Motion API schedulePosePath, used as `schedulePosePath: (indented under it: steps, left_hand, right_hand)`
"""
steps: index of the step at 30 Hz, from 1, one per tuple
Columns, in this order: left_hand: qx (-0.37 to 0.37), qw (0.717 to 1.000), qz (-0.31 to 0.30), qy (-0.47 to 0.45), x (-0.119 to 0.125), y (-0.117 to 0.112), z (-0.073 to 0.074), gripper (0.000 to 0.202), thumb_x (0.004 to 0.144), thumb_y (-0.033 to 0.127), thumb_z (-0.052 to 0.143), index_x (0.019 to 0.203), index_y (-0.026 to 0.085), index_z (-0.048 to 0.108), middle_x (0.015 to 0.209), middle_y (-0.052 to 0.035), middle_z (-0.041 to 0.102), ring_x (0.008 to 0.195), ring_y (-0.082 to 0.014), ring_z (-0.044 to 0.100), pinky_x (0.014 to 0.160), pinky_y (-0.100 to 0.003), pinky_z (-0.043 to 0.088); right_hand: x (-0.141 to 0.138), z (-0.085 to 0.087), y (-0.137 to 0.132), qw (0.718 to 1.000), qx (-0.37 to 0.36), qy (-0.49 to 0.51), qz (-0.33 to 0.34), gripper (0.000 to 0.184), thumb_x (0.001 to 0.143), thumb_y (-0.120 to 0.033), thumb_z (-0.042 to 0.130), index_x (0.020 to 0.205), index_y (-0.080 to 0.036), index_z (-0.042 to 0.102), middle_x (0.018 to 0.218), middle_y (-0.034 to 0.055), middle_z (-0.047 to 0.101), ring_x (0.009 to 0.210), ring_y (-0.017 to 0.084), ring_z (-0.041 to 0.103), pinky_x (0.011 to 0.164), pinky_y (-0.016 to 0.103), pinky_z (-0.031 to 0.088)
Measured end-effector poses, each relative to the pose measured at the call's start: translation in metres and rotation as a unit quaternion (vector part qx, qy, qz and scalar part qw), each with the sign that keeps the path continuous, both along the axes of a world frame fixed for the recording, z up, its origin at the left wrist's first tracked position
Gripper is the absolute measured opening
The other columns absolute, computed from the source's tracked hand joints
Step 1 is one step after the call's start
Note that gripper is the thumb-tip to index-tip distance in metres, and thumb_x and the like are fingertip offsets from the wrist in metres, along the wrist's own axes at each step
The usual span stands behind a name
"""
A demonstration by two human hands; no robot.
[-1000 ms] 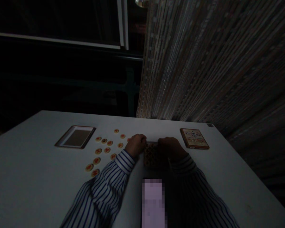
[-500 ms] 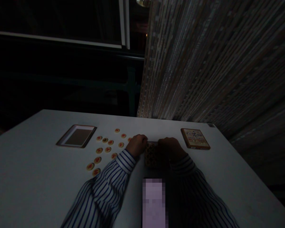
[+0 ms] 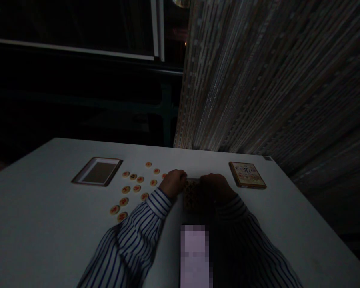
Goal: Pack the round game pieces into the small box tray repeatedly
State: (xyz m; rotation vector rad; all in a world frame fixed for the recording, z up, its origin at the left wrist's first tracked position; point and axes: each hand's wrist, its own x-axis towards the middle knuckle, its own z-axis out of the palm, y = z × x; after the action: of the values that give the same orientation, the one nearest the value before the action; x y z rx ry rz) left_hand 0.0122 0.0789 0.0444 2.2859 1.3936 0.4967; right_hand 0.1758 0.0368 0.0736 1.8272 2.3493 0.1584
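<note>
Between my hands, a small tray point(image 3: 193, 200) filled with rows of round Chinese chess pieces lies on the white table; its right side is in deep shadow. My left hand point(image 3: 173, 184) is closed at its far left corner, with the fingertips at the edge. At the far right corner my right hand point(image 3: 217, 187) is also closed, fingers curled over the rim and mostly hidden by the dark. Left of my left hand, several loose Chinese chess pieces point(image 3: 137, 188) lie scattered, with red characters on most of them.
An open shallow box point(image 3: 78, 178) lies at the left of the table point(image 3: 48, 224). To the right rests a flat printed box or lid point(image 3: 247, 175). A lit phone point(image 3: 195, 256) is at the near edge. Hanging strands of a curtain point(image 3: 228, 80) come down behind the table.
</note>
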Motion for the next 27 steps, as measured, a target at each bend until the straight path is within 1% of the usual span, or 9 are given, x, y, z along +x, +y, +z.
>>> schedulePosePath:
  steps: [4, 11, 14, 19, 24, 27]
  left_hand:
    - [0.003, 1.000, -0.008, -0.003, -0.0007, -0.0001, 0.0003, 0.027, 0.079, 0.021, 0.042, 0.094, 0.016, 0.064, 0.094, -0.0076, 0.066, 0.090, -0.0169, 0.058, 0.081, -0.025, 0.041]
    - [-0.012, 1.000, -0.002, 0.002, -0.0005, -0.0015, 0.0037, 0.028, 0.080, 0.022, 0.042, 0.096, 0.016, 0.063, 0.096, -0.0077, 0.066, 0.092, -0.0166, 0.057, 0.082, -0.025, 0.040]
    - [-0.010, 1.000, -0.005, 0.001, -0.0005, -0.0019, 0.0044, 0.028, 0.080, 0.022, 0.042, 0.096, 0.015, 0.063, 0.095, -0.0080, 0.066, 0.091, -0.0172, 0.058, 0.081, -0.026, 0.041]
    - [-0.007, 1.000, -0.006, 0.005, -0.0008, -0.0024, 0.0047, 0.027, 0.080, 0.023, 0.041, 0.094, 0.016, 0.063, 0.093, -0.0074, 0.066, 0.089, -0.0168, 0.058, 0.079, -0.026, 0.041]
    - [-0.006, 1.000, -0.012, 0.012, -0.0011, -0.0022, 0.0043, 0.027, 0.080, 0.024, 0.041, 0.092, 0.016, 0.064, 0.092, -0.0074, 0.066, 0.087, -0.0174, 0.059, 0.076, -0.026, 0.042]
    - [-0.005, 1.000, -0.013, 0.010, -0.0012, -0.0020, 0.0039, 0.026, 0.080, 0.024, 0.042, 0.092, 0.016, 0.064, 0.092, -0.0079, 0.066, 0.088, -0.0177, 0.059, 0.076, -0.026, 0.042]
  right_hand:
    - [0.0000, 0.0002, -0.0002, 1.000, -0.006, -0.003, -0.005, 0.024, 0.078, -0.019, 0.042, 0.083, -0.012, 0.064, 0.079, 0.0152, 0.065, 0.075, 0.024, 0.063, 0.064, 0.032, 0.046]
    - [-0.0001, -0.0001, -0.0002, 1.000, -0.010, -0.009, -0.002, 0.023, 0.079, -0.019, 0.042, 0.082, -0.013, 0.064, 0.078, 0.0146, 0.065, 0.075, 0.022, 0.063, 0.064, 0.031, 0.046]
    - [0.0001, -0.0006, 0.0007, 1.000, -0.009, -0.011, 0.002, 0.023, 0.079, -0.020, 0.042, 0.083, -0.013, 0.064, 0.078, 0.0142, 0.065, 0.075, 0.023, 0.063, 0.064, 0.031, 0.046]
    - [-0.0004, 0.0000, 0.0015, 1.000, -0.026, -0.010, -0.008, 0.024, 0.079, -0.019, 0.042, 0.084, -0.012, 0.064, 0.079, 0.0162, 0.065, 0.077, 0.023, 0.063, 0.064, 0.031, 0.046]
    - [-0.0010, 0.0017, 0.0007, 0.999, -0.041, -0.012, -0.018, 0.026, 0.081, -0.019, 0.040, 0.089, -0.011, 0.063, 0.084, 0.0168, 0.064, 0.081, 0.021, 0.062, 0.069, 0.029, 0.045]
    - [0.0008, 0.0026, 0.0003, 0.999, -0.045, -0.006, -0.015, 0.026, 0.081, -0.020, 0.040, 0.088, -0.010, 0.063, 0.083, 0.0162, 0.064, 0.080, 0.021, 0.062, 0.068, 0.030, 0.045]
